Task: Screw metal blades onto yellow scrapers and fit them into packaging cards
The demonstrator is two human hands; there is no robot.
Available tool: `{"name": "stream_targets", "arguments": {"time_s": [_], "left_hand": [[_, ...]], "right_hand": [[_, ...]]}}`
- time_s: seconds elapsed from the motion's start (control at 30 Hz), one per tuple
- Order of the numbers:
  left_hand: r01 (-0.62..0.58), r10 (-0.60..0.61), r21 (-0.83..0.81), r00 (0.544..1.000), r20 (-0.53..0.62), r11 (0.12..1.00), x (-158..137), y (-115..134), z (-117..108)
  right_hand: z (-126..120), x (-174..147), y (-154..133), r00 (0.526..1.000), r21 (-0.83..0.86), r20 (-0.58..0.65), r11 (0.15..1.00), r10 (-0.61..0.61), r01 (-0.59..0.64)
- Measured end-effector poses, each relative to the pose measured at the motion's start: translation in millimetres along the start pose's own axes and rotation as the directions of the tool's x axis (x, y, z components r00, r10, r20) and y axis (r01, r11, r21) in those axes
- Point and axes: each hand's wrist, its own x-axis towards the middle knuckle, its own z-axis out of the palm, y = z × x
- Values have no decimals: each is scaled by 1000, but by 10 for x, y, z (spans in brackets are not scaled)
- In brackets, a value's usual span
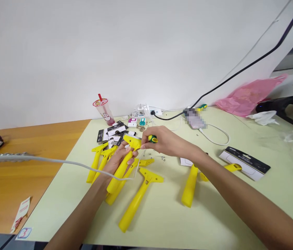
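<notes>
While the left hand (117, 158) is closed around the handle of a yellow scraper (119, 173), the right hand (163, 139) is at the right end of its head, thumb and forefinger drawn together. A green-and-yellow handle (152, 139) sits within the curled right fingers; whether the fingertips also pinch a small part cannot be told. The scraper is held tilted above the table (208, 225), head up and away from the person, handle toward the near edge.

Further yellow scrapers lie beneath and to the left of the left hand. One loose scraper (136, 203) lies near the front, its head showing holes; another yellow handle (190, 189) lies beside the right forearm. Small metal parts (163, 158) are scattered just beyond the loose scraper. Black-and-white cards (115, 129) are piled behind the left group, near a lidded cup (104, 111) with a red straw. At right, a single card (244, 164) lies partly under a yellow piece (233, 167). A white cord (76, 165) passes in front of the left forearm.
</notes>
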Motion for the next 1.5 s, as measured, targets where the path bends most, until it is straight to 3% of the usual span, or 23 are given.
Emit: {"name": "stream_targets", "arguments": {"time_s": [0.2,0.53,0.77,0.87,1.1,1.33,1.5], "left_hand": [[36,-39,-104,999,-35,994,-4,-70,-45],[26,-28,-90,1000,-11,996,-14,-86,-63],[-19,16,-84,999,-36,996,-63,-85,14],[13,-15,-80,999,-30,997,-78,-80,11],[6,-10,-90,999,-45,996,-67,-107,2],[-36,27,-111,996,-83,993,-47,-163,20],[-37,27,-110,996,-87,993,-35,-154,3]], "right_hand": [[27,23,7,999,22,1,999,33,-33],[-1,52,-6,990,87,44,986,137,-140],[-75,37,-2,993,142,44,984,105,-110],[-69,33,11,996,149,47,986,75,-81],[-60,35,-15,997,133,64,990,37,-45],[-61,43,-16,993,146,67,984,97,-106],[-62,50,-7,985,31,25,984,172,-173]]}}
